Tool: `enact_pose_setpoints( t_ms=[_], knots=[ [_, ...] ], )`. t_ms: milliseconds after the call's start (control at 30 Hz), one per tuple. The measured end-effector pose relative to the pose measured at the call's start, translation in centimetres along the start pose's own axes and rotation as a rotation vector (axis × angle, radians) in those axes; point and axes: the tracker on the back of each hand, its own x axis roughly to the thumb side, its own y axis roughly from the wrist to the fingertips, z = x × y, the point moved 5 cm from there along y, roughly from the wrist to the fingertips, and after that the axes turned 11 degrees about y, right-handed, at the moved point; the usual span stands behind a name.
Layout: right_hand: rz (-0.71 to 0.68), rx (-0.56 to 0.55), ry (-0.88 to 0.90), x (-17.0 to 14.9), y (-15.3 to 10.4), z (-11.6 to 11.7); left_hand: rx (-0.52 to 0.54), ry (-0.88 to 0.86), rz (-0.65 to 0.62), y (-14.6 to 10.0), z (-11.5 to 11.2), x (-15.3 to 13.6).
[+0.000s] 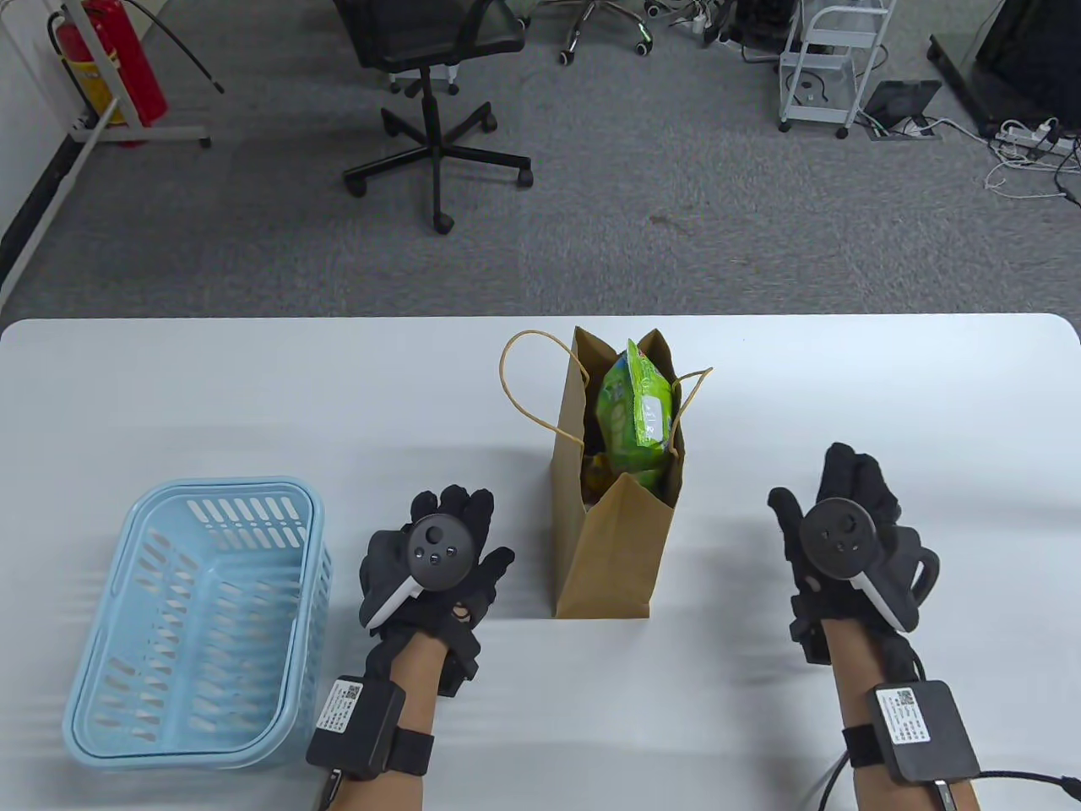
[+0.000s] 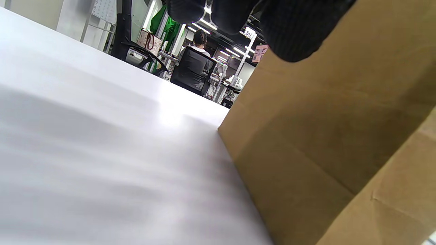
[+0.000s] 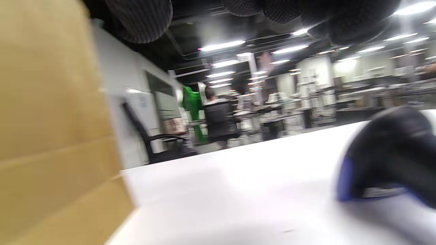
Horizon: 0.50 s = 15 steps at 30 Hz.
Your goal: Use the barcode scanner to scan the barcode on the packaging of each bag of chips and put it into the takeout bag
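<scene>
The brown paper takeout bag [image 1: 612, 549] stands upright mid-table, with a green bag of chips [image 1: 635, 410] sticking up out of its mouth and more packets dimly visible below it. My left hand [image 1: 460, 517] hovers flat just left of the bag, fingers spread and holding nothing; its fingertips [image 2: 293, 30] hang near the bag's side wall [image 2: 323, 136]. My right hand [image 1: 849, 480] is to the bag's right, above the table. The dark barcode scanner [image 3: 391, 156] lies on the table beside that hand, apart from its fingertips [image 3: 143, 17]; only its handle [image 1: 926, 573] shows in the table view.
A light blue plastic basket [image 1: 101, 676] with nothing in it sits at the table's front left. Beyond the far edge are an office chair [image 1: 435, 51], a red fire extinguisher [image 1: 127, 76] and a white cart [image 1: 832, 59] on the grey floor.
</scene>
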Motion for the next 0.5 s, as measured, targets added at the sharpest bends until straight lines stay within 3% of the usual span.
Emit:
enact_pose_setpoints(
  t_ms=[233, 367, 500],
  knots=[
    [-0.183, 0.17, -0.002, 2.7, -1.8, 5.7, -0.053, 0.014, -0.032, 0.2, -1.2, 0.6],
    [-0.195, 0.298, -0.076, 2.2, -2.0, 9.6, -0.15, 0.068, -0.056, 0.5, -3.2, 1.3],
    [-0.191, 0.346, -0.126, 1.7, -2.5, 11.5, -0.207, 0.09, -0.067, 0.7, -4.3, 1.4]
  ],
)
